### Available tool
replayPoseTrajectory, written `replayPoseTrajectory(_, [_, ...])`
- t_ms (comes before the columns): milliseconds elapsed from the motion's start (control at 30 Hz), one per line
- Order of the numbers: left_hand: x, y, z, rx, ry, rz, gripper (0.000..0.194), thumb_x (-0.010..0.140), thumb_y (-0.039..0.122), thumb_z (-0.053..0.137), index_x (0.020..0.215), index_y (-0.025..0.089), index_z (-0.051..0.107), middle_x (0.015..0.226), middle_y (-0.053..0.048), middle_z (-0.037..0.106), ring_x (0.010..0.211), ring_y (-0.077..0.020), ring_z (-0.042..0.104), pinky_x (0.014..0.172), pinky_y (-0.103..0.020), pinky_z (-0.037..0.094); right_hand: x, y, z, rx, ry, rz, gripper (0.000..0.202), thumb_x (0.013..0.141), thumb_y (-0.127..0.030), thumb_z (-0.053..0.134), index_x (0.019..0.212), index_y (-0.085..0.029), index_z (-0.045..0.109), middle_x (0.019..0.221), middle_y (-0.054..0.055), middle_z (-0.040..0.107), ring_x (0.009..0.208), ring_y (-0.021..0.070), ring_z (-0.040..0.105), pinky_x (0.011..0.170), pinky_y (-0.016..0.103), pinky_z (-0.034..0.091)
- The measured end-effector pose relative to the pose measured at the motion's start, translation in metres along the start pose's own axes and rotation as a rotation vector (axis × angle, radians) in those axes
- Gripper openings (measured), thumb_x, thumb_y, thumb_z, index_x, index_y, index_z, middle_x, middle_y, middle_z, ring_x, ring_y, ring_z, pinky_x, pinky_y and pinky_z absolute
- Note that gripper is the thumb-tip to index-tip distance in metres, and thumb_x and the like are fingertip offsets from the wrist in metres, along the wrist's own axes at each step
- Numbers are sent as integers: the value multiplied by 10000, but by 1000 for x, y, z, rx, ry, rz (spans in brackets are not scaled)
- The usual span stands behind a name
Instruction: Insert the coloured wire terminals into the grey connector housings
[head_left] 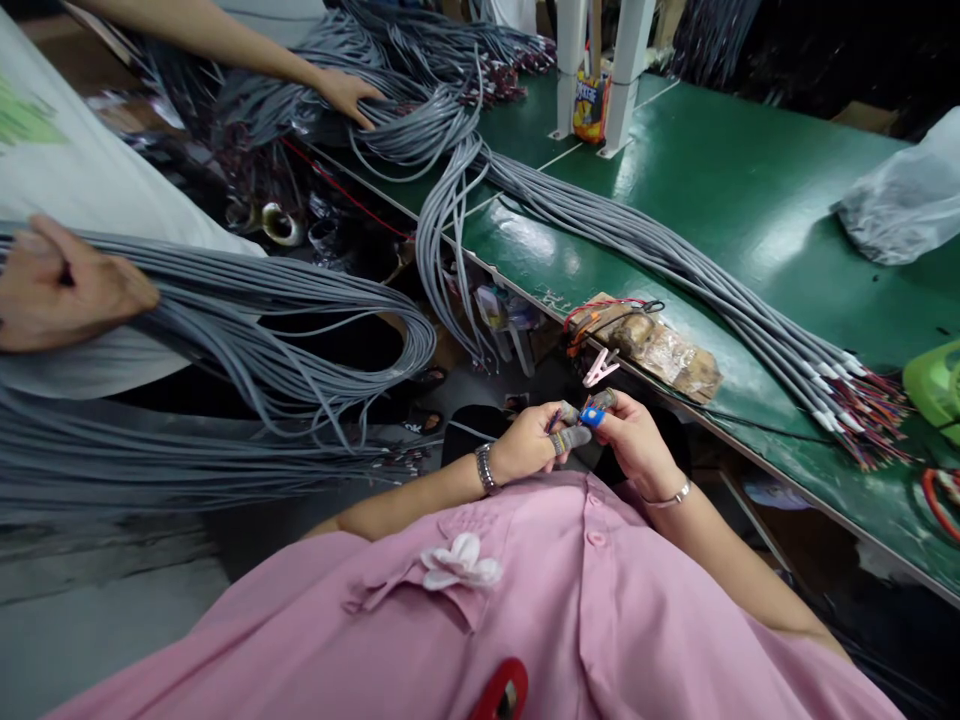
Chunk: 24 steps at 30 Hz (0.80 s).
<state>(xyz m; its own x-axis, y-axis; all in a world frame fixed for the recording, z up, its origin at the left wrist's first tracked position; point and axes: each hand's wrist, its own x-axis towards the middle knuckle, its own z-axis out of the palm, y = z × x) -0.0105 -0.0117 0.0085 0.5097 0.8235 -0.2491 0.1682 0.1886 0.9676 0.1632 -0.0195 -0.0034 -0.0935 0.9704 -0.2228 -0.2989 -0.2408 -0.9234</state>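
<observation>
My left hand [531,442] is closed in front of my pink shirt, its fingers pinching thin dark coloured wires [553,420]. Grey covers wrap some of its fingertips. Close beside it, my right hand [637,445] is also closed, with thumb and finger pressed together at the wires. A blue band [592,416] shows at the right thumb tip; whether it is worn or held I cannot tell. Just beyond my hands, a pale pink clip [601,367] hangs by the table edge. Near it lies a wooden block [660,350] wrapped in clear tape, with red and black leads.
A bundle of grey cables [637,230] with stripped coloured ends crosses the green table [765,190]. At left, a co-worker's hand [71,285] grips looped grey cables [300,310]; the other hand [349,95] touches a cable pile. A plastic bag [904,195] and green object [934,385] sit right.
</observation>
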Motion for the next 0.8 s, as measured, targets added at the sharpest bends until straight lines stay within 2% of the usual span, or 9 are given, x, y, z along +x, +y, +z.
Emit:
replayPoseTrajectory(200, [5, -8, 4, -223, 109, -14, 348, 806, 490, 643, 784, 152, 565, 616, 11, 631, 360, -52, 488, 335, -167, 271, -2, 6, 4, 72, 40, -1, 187, 690, -312, 790, 698, -199, 641, 560, -53, 516, 486, 77, 353, 459, 229, 258])
replayPoseTrajectory(400, [9, -12, 5, -446, 252, -38, 356, 756, 475, 695, 769, 146, 559, 629, 10, 624, 346, -56, 482, 299, -171, 225, -5, 7, 10, 5, 1, -53, 194, 705, -331, 775, 663, -198, 641, 608, -24, 578, 535, 100, 415, 511, 248, 342])
replayPoseTrajectory(633, [8, -11, 2, -444, 230, -90, 351, 736, 443, 717, 697, 143, 538, 548, 21, 592, 307, -63, 460, 278, -170, 188, -2, 11, -7, -67, -3, -30, 207, 772, -393, 724, 820, -204, 655, 681, -23, 548, 582, 101, 431, 521, 229, 367])
replayPoseTrajectory(800, [8, -8, 0, -470, 196, -80, 316, 748, 395, 716, 681, 145, 534, 534, 21, 594, 297, -51, 439, 285, -163, 192, 7, 13, -17, 166, 2, 5, 307, 832, -507, 626, 875, -205, 663, 769, 9, 598, 614, 108, 480, 572, 244, 437])
